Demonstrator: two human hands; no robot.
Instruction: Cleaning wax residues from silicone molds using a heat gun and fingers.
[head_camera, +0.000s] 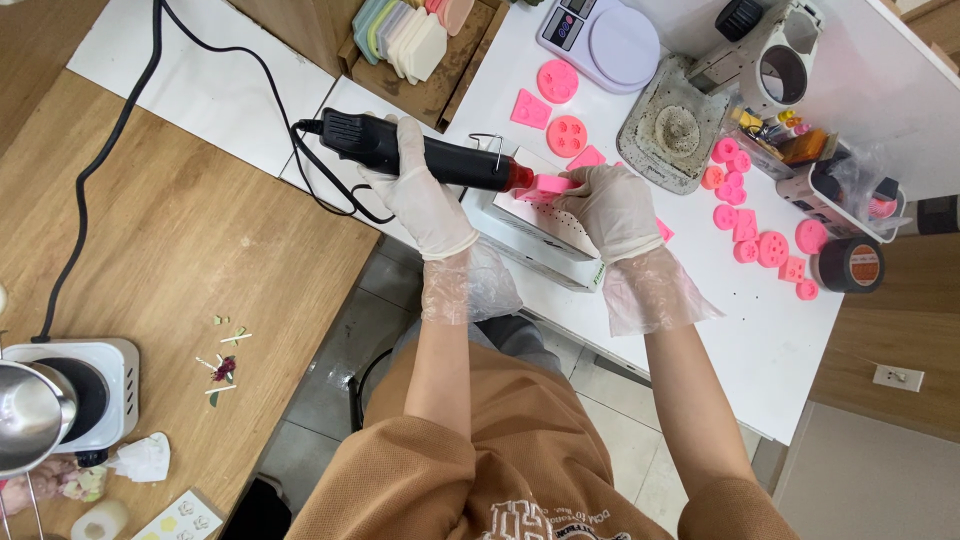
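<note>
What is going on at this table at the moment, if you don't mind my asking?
A seated person in clear gloves holds a black heat gun in the left hand, its nozzle aimed at a pink mould that the right hand steadies on a white box. More pink moulds and a kitchen scale sit on the white table.

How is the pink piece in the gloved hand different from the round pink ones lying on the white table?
The pink piece is long and blocky; the round pink ones are flat discs with holes. The piece is gripped by the right hand at the heat gun nozzle, which the left hand holds; the round ones lie loose. Both are bright pink.
</note>
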